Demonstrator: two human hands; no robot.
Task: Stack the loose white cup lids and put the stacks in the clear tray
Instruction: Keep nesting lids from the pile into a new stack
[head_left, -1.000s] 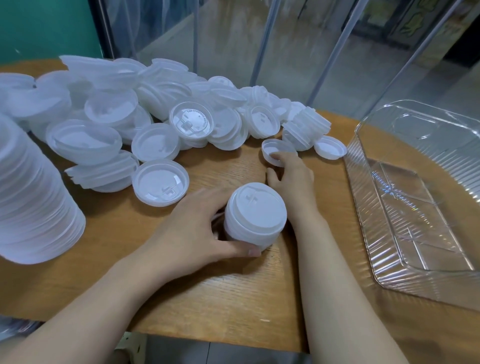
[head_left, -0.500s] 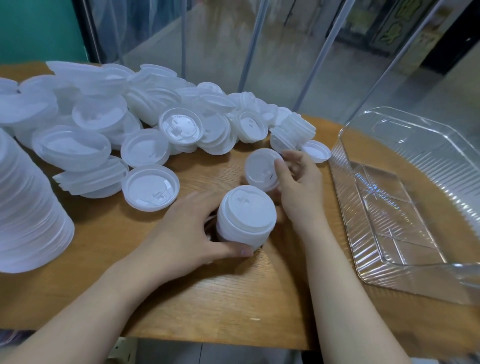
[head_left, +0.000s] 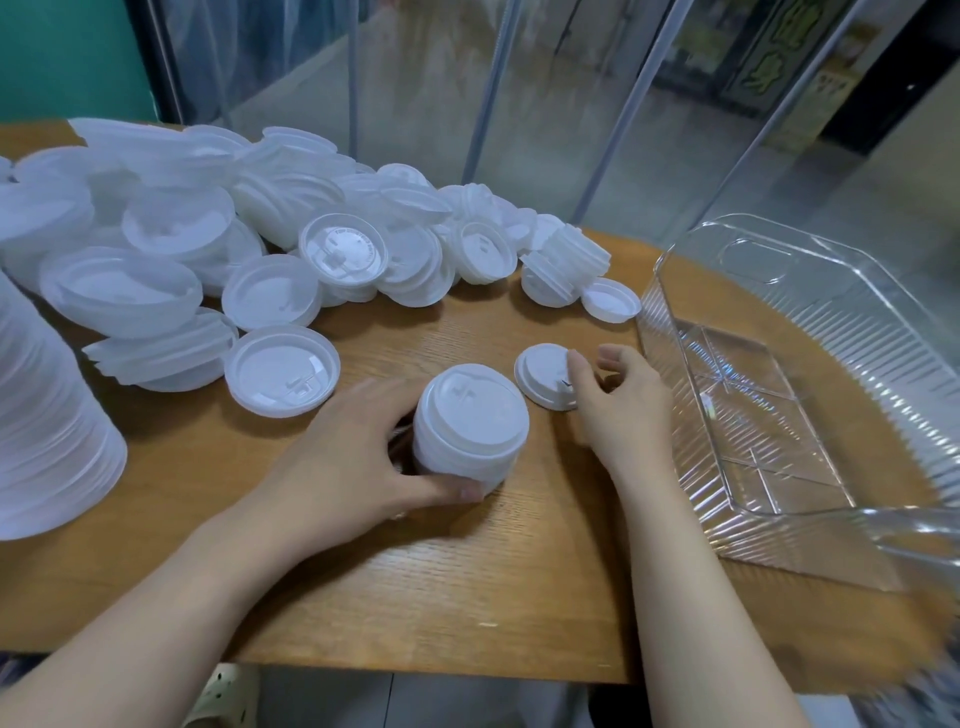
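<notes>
Left hand (head_left: 353, 462) grips stack (head_left: 470, 423) | right hand (head_left: 618, 400) pinches lid (head_left: 543, 374) just right of stack | lid tilted, nearer right hand

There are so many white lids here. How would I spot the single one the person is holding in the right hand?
Start at the clear tray on the right of the wooden table. Just left of its near wall, the right hand pinches one small lid, held tilted beside the short stack of lids that the left hand grips. Unlike the heaped lids behind, it is alone, top side up and held in fingers.
</notes>
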